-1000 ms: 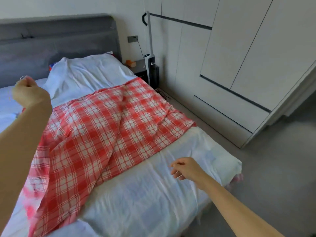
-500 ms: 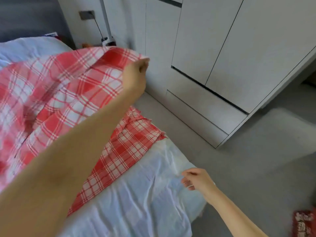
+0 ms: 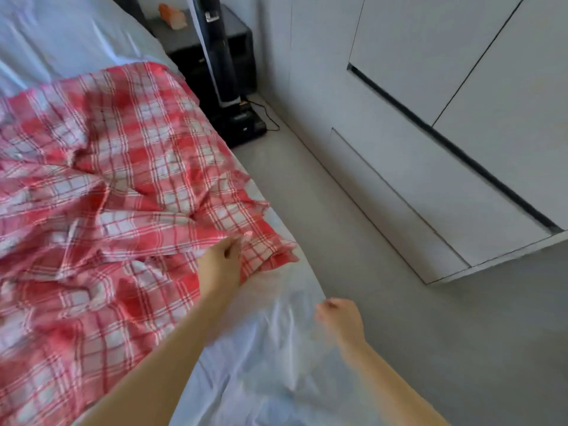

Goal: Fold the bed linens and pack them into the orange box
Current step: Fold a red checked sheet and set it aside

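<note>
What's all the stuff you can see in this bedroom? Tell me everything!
white bedding: one spread, white, left and bottom of the view
checked sheet: one, red and white, rumpled on the white bedding
floor: one, grey, right of the white bedding
vacuum cleaner: one, black, upright on the floor
bedside table: one, dark, behind the vacuum cleaner
small thing: one, orange, on the bedside table; too blurred to name
cable: one, black, on the floor
wardrobe: one, white, right side
left hand: one, pinching the checked sheet's edge
right hand: one, fingers curled by the white bedding's edge; grip unclear
</note>
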